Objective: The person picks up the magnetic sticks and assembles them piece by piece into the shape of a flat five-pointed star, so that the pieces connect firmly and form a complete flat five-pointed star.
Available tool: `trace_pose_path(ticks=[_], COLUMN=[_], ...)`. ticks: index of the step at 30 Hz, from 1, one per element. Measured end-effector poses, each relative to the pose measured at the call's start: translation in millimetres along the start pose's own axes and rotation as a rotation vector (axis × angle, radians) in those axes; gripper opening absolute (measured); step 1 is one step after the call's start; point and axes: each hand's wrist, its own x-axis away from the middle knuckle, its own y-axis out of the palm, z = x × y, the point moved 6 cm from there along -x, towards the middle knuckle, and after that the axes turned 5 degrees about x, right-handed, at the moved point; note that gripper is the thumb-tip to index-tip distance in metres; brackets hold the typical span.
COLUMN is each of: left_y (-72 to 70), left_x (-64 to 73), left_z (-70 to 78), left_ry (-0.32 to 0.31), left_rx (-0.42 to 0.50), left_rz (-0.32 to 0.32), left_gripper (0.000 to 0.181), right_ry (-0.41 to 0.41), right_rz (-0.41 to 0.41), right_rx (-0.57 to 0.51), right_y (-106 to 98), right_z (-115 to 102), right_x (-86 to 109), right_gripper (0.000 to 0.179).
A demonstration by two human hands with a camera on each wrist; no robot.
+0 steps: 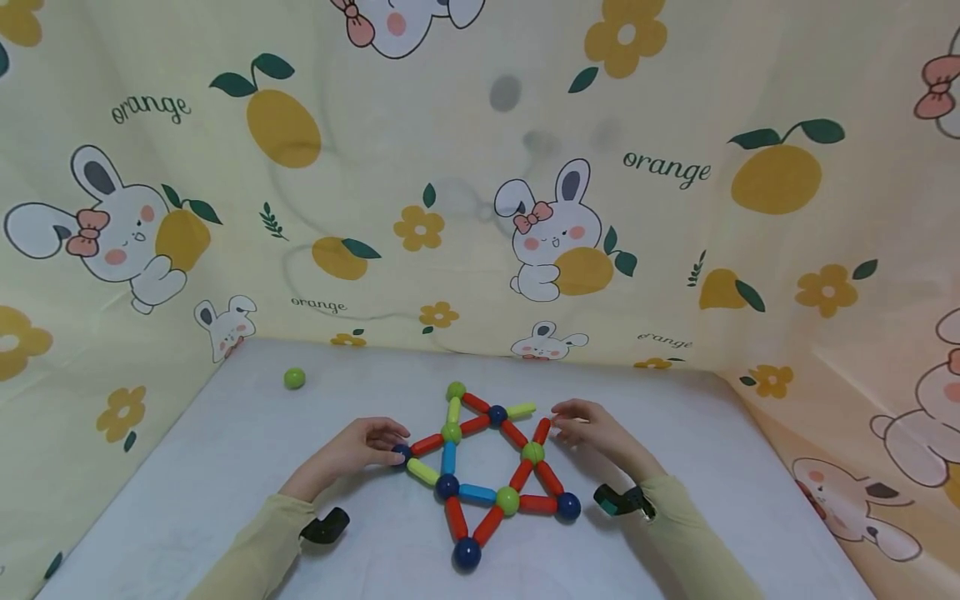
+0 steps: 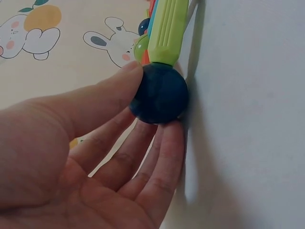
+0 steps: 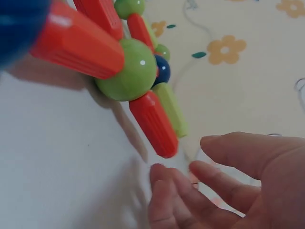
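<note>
A star-like frame of magnetic rods and balls lies on the table. My left hand (image 1: 360, 448) holds the dark blue ball (image 2: 162, 93) at its left corner, thumb on one side and fingertips on the other. A yellow-green rod (image 1: 423, 472) and a red rod (image 1: 427, 444) run from that ball. At the frame's upper right, my right hand (image 1: 600, 435) has loosely bent fingers with nothing between them. Its fingertips are close to the free end of a red rod (image 3: 155, 126), which sticks out from a green ball (image 3: 128, 71). Beside it a yellow-green rod (image 1: 521, 410) also has a free end.
A loose green ball (image 1: 295, 378) sits at the back left of the white table (image 1: 225, 500). Behind the table hangs a printed cloth (image 1: 465, 167) with rabbits and oranges. Blue rods (image 1: 477, 494) and dark blue balls (image 1: 467, 554) form the frame's lower part.
</note>
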Motion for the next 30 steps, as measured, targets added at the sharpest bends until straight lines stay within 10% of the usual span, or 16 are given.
trace_pose_path(ticks=[14,30], left_y=[-5.9,4.1], left_x=[3.6,15.1], left_z=[10.7,5.6], left_ry=[-0.03,-0.029], left_rx=[0.024,0.099], left_rz=[0.011,-0.029], left_gripper=[0.031,0.036], right_ry=[0.094,0.063], right_rz=[-0.251,-0.174], right_rx=[0.097,0.133], right_y=[19.4,22.0], right_z=[-2.3,-13.1], right_x=[71.7,69.6], right_gripper=[0.032,0.026])
